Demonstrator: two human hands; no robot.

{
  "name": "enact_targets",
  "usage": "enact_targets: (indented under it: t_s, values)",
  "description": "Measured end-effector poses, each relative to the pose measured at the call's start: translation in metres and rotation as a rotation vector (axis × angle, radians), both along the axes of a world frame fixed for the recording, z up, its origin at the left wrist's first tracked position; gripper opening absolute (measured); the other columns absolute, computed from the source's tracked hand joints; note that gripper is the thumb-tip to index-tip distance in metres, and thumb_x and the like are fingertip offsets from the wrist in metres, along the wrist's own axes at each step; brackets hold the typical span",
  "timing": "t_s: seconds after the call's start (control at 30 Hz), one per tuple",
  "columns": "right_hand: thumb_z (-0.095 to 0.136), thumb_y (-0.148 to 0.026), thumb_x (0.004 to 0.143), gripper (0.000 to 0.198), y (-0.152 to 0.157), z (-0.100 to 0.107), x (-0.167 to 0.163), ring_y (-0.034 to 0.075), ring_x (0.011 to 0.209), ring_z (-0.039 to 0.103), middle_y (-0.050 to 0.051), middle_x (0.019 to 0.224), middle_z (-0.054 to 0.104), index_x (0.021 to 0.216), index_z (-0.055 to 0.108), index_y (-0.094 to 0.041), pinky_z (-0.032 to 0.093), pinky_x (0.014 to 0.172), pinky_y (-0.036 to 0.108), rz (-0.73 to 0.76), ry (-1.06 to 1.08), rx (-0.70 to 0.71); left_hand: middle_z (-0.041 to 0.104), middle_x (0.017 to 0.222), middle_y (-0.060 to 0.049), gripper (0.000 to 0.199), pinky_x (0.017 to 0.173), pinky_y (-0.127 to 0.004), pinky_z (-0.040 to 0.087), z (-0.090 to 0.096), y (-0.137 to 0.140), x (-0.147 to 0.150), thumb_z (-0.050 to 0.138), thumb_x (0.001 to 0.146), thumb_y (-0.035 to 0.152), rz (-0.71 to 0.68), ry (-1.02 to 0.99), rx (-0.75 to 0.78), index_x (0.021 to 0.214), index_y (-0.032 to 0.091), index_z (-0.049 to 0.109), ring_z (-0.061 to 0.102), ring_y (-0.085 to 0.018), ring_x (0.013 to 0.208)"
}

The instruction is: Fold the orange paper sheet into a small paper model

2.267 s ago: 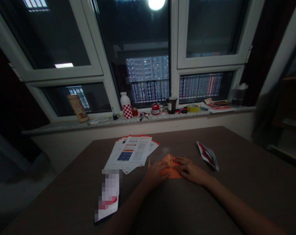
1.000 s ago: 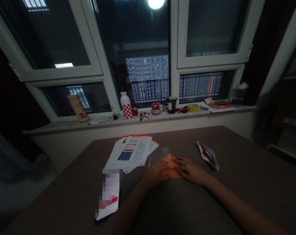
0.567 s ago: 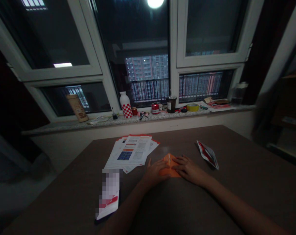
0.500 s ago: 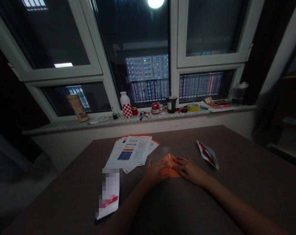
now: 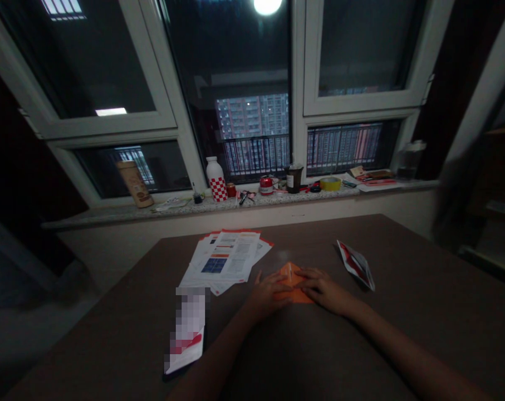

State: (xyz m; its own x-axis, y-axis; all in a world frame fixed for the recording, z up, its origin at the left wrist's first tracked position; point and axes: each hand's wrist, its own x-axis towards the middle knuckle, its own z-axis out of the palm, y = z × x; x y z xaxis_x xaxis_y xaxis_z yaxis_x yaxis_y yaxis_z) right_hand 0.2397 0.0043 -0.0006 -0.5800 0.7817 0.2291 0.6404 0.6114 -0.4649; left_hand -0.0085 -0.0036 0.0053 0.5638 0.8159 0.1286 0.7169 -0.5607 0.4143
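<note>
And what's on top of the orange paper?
The left hand and right hand rest on the orange paper; whatever is on its surface beneath them is covered.

The folded paper [image 5: 300, 296] lies on the table [image 5: 406, 312], under the fingers of the left hand [image 5: 265, 298] and the right hand [image 5: 328, 292]. A pile of papers [image 5: 231, 263] is past the left hand, to its left. A flat thing [image 5: 189, 359] is left of that hand too, but nearer the person. A packet [image 5: 356, 266] is to the right of the right hand, a bit past it. Far past both hands is a sill [image 5: 110, 215] with a bottle [image 5: 217, 181] on it.
</note>
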Motion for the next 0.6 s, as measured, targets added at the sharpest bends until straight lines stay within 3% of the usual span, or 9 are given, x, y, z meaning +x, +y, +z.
enact_targets:
  t_s: [0.4,0.6]
  values:
    - [0.047,-0.044,0.095,0.031,0.005,-0.008,0.002,0.027,0.132,0.04,0.003,0.142,0.051,0.114,0.069,-0.034,0.026,0.112,0.051,0.006,0.072,-0.043,0.052,0.142,0.001,0.031,0.117,-0.06,0.004,0.001,-0.003,0.002,0.052,0.092,0.046,-0.025,0.068,0.117,0.119,0.038,0.063,0.044,-0.027,0.132]
    - [0.042,-0.047,0.097,0.04,0.012,-0.007,0.0,0.024,0.119,0.053,0.008,0.125,0.064,0.117,0.067,-0.024,0.037,0.106,0.042,-0.008,0.229,-0.013,0.056,0.137,0.0,0.026,0.117,-0.057,0.003,0.008,-0.005,0.006,0.05,0.092,0.044,-0.01,0.051,0.096,0.111,0.034,0.066,0.047,-0.026,0.129]
